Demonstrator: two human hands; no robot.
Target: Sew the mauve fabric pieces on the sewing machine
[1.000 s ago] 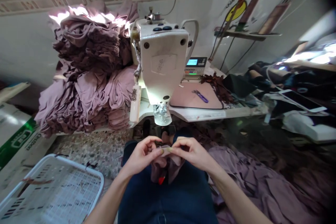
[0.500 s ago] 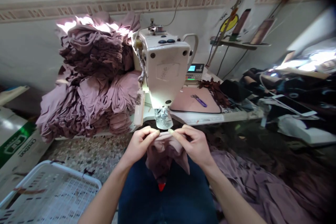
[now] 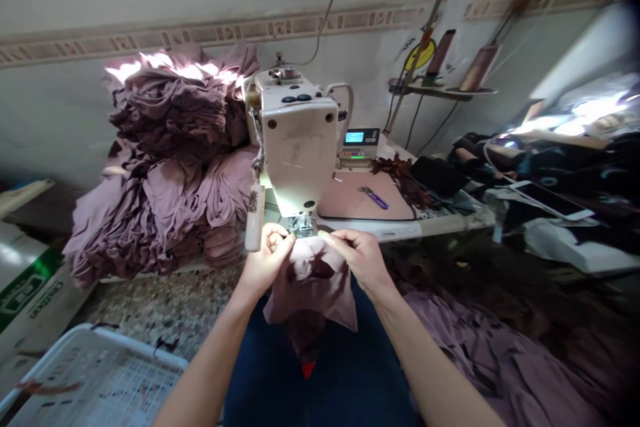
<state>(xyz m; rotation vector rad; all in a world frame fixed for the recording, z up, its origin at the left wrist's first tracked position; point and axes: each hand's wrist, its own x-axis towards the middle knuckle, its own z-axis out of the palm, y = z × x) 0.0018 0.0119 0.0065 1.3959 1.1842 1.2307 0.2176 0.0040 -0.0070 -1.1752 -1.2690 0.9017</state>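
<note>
Between my two hands is a piece of mauve fabric, its upper edge at the needle area of a white sewing machine. My left hand pinches the fabric's left edge between thumb and fingers, beside the machine's presser foot. On the other side my right hand pinches the right edge. The lower part of the fabric hangs over my dark-blue lap, with a small red tip at its bottom. The exact contact of cloth and presser foot is too small to tell.
Stacked mauve garments stand left of the machine. Purple thread snips lie on a pink mat; a phone is further right. A white plastic basket sits lower left. More mauve cloth is heaped right of my lap.
Both hands have brought the fabric edge forward to the needle area. More of the fabric now lies spread below my hands. The camera view has shifted slightly.
</note>
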